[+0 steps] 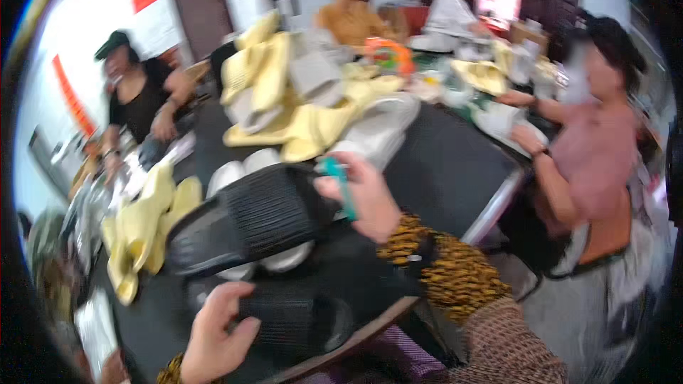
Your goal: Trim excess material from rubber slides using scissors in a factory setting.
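Note:
My right hand [366,195] is closed around a small teal tool [339,186]; its working end is blurred. Just left of those fingers is a black slide slipper [274,213] with a ribbed strap, tilted above white slippers [288,256]. Whether the right hand also grips this slipper, I cannot tell. At the lower edge my left hand [220,331] has its thumb and fingers curved but apart. It is beside the ribbed strap of a second black slide slipper [284,320], which lies near the table's front edge.
On the black table [455,156] stands a heap of yellow and grey slippers [284,92]. More yellow slippers [146,220] lie to the left. A co-worker in pink [590,149] handles a white slipper [505,124] at right. Other people sit along the far and left sides.

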The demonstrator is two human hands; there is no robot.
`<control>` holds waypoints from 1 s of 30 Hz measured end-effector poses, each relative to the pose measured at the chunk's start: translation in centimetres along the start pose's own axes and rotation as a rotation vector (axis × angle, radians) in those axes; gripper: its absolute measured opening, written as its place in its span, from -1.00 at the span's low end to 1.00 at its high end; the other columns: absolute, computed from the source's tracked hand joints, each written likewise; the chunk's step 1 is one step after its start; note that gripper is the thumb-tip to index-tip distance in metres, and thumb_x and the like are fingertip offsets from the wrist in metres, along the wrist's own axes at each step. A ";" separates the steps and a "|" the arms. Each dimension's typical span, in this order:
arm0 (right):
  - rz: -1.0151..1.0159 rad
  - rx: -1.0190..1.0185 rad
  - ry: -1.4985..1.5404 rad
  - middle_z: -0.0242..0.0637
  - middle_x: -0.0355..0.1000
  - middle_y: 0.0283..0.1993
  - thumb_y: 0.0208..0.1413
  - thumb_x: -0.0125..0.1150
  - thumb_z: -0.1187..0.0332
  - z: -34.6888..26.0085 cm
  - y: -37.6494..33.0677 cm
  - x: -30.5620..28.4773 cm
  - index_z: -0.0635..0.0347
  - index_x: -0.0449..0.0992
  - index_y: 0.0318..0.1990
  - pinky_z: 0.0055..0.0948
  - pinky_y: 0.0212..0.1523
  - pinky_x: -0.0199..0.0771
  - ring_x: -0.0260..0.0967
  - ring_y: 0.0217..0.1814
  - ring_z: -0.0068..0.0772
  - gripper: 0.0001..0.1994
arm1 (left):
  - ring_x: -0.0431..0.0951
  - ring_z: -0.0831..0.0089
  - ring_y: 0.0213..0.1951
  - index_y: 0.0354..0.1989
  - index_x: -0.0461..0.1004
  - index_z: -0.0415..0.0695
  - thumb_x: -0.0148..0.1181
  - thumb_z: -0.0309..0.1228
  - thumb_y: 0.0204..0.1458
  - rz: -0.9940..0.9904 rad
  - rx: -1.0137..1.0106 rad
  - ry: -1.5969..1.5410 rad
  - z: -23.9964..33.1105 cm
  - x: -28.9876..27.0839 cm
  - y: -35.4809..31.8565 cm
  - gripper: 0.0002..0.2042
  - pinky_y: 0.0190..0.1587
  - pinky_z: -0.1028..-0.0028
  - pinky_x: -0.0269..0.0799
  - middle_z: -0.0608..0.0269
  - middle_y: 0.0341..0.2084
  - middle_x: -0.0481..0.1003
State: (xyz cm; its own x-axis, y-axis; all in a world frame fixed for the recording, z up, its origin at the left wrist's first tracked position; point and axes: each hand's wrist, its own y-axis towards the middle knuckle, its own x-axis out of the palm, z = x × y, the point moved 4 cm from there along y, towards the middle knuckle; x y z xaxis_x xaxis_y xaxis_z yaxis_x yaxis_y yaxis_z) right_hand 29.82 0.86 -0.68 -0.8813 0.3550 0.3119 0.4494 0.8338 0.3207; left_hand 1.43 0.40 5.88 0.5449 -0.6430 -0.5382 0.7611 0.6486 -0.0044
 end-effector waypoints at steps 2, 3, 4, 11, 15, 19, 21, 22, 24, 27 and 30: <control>0.012 0.056 0.043 -0.30 0.38 -0.17 -0.01 0.34 0.41 0.3 0.7 -0.4 0.39 0.29 0.10 -0.58 -0.15 0.38 0.34 -0.19 -0.58 -0.48 | 0.40 0.50 -0.15 0.08 0.26 -0.29 0.24 -0.56 -0.21 -0.057 -0.140 0.190 1.0 -0.6 0.1 -0.43 -0.10 0.52 0.33 0.17 -0.17 0.37; 0.009 0.082 0.069 -0.31 0.38 -0.18 0.00 0.34 0.40 0.5 0.8 -0.5 0.40 0.28 0.10 -0.59 -0.16 0.39 0.34 -0.19 -0.59 -0.47 | 0.34 0.46 -0.41 0.05 0.38 -0.07 0.08 -0.58 0.03 -0.102 -0.059 0.210 2.2 -0.5 -0.4 -0.63 -0.32 0.52 0.28 0.27 -0.32 0.43; 0.025 0.028 0.058 -0.31 0.38 -0.20 0.02 0.33 0.40 0.2 1.1 -0.7 0.39 0.27 0.11 -0.61 -0.18 0.38 0.34 -0.21 -0.61 -0.48 | 0.33 0.43 -0.45 0.00 0.39 -0.19 0.09 -0.63 -0.01 -0.139 0.019 0.302 3.1 -0.4 -0.3 -0.65 -0.35 0.49 0.30 0.20 -0.44 0.43; -0.006 0.057 0.168 -0.38 0.40 -0.28 0.02 0.31 0.34 -0.1 1.2 -1.0 0.28 0.27 0.11 -0.68 -0.61 0.32 0.33 -0.41 -0.69 -0.49 | 0.51 -0.02 -0.31 -0.25 0.49 -0.30 0.06 -0.64 -0.09 -0.400 0.190 0.471 5.2 0.0 0.6 -0.79 -0.22 0.30 0.42 -0.09 -0.40 0.48; -0.018 0.039 0.057 -0.46 0.38 -0.39 0.01 0.30 0.38 -0.2 1.6 -1.1 0.27 0.32 0.05 -0.68 -0.56 0.31 0.30 -0.47 -0.74 -0.55 | 0.48 -0.03 -0.29 -0.32 0.49 -0.29 0.14 -0.61 -0.11 -0.414 0.257 0.562 5.2 0.5 0.7 -0.85 -0.19 0.23 0.38 -0.08 -0.42 0.47; -0.034 -0.022 0.006 -0.41 0.38 -0.46 -0.07 0.32 0.45 -0.8 1.8 -1.1 0.30 0.36 -0.01 -0.66 -0.50 0.30 0.30 -0.48 -0.70 -0.57 | 0.39 0.03 -0.28 -0.28 0.46 -0.20 0.25 -0.51 -0.14 -0.442 0.340 0.702 5.1 1.3 -0.6 -0.79 -0.15 0.19 0.29 0.02 -0.40 0.41; -0.086 -0.001 0.012 -0.45 0.37 -0.44 -0.05 0.30 0.44 -1.3 1.7 -1.3 0.30 0.35 0.00 -0.68 -0.47 0.29 0.28 -0.46 -0.73 -0.57 | 0.36 0.04 -0.26 -0.20 0.42 -0.19 0.23 -0.48 -0.13 -0.484 0.362 0.783 4.9 1.7 -1.5 -0.73 -0.10 0.16 0.24 0.03 -0.39 0.38; -0.111 0.006 0.008 -0.47 0.37 -0.42 -0.03 0.29 0.43 -1.5 1.7 -1.5 0.28 0.34 0.02 -0.69 -0.43 0.29 0.26 -0.44 -0.76 -0.57 | 0.35 0.04 -0.25 -0.18 0.41 -0.20 0.22 -0.48 -0.13 -0.491 0.365 0.817 4.8 1.7 -1.9 -0.71 -0.08 0.15 0.22 0.03 -0.38 0.37; -0.160 0.026 0.023 -0.48 0.37 -0.39 0.00 0.27 0.43 -2.1 1.5 -2.1 0.28 0.33 0.03 -0.69 -0.42 0.32 0.26 -0.43 -0.78 -0.58 | 0.33 0.05 -0.22 -0.13 0.38 -0.22 0.20 -0.47 -0.12 -0.503 0.370 0.882 4.8 1.6 -2.7 -0.67 -0.03 0.11 0.19 0.02 -0.36 0.36; -0.164 0.035 -0.050 -0.48 0.38 -0.39 0.01 0.25 0.44 -2.7 1.5 -2.8 0.29 0.32 0.04 -0.66 -0.47 0.35 0.28 -0.43 -0.76 -0.58 | 0.30 0.04 -0.16 -0.07 0.35 -0.25 0.17 -0.47 -0.12 -0.514 0.372 1.017 4.8 0.7 -3.6 -0.62 0.04 0.07 0.15 0.00 -0.32 0.35; -0.223 0.028 -0.017 -0.44 0.39 -0.40 -0.06 0.31 0.42 -3.2 1.5 -2.6 0.32 0.34 0.01 -0.64 -0.47 0.34 0.31 -0.43 -0.70 -0.55 | 0.29 0.06 -0.14 0.01 0.33 -0.26 0.14 -0.47 -0.13 -0.474 0.344 1.080 4.5 -0.2 -4.3 -0.56 0.19 0.00 0.05 0.03 -0.31 0.34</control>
State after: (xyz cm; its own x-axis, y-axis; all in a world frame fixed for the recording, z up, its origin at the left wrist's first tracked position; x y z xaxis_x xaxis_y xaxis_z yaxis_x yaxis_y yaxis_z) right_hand 33.30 -0.14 1.81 -0.9609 0.1674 0.2207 0.2391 0.9037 0.3553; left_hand -0.38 -4.12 9.75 -0.2577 -0.0120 -0.9662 0.9469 0.1959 -0.2550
